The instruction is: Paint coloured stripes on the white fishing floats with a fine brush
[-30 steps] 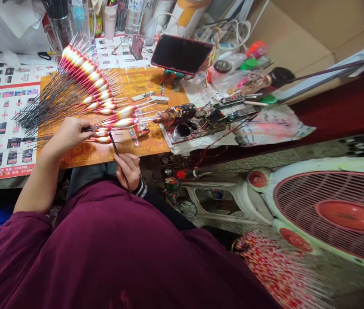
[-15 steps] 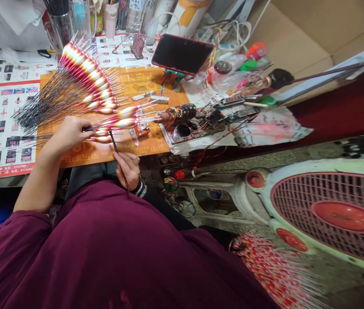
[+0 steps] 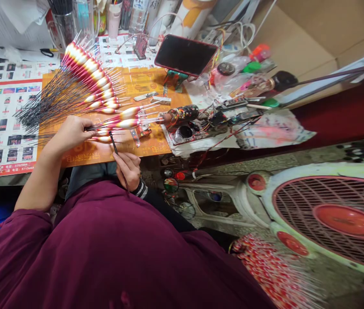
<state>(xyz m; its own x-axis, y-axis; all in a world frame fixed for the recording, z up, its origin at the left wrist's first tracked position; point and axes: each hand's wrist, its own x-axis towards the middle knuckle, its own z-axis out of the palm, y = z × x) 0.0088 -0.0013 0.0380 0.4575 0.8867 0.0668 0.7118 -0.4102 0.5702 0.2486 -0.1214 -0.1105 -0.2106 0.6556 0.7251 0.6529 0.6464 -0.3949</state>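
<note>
Pinching dark stems (image 3: 90, 128) of painted floats (image 3: 127, 124) in the left hand (image 3: 73, 132), slim brush (image 3: 114, 143) in the nearer right hand (image 3: 129, 169); best to steady stems, guide brush gently.

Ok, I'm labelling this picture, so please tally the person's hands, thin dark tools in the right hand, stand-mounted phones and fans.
Left hand and right hand: 2
Thin dark tool: 1
Phone: 1
Fan: 1
Total: 5

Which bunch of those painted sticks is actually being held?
The small bunch gripped in the left hand. The larger, fan-shaped bunch lies spread out beyond that hand, and the redder bunch is well away from it, at lower right.
</note>
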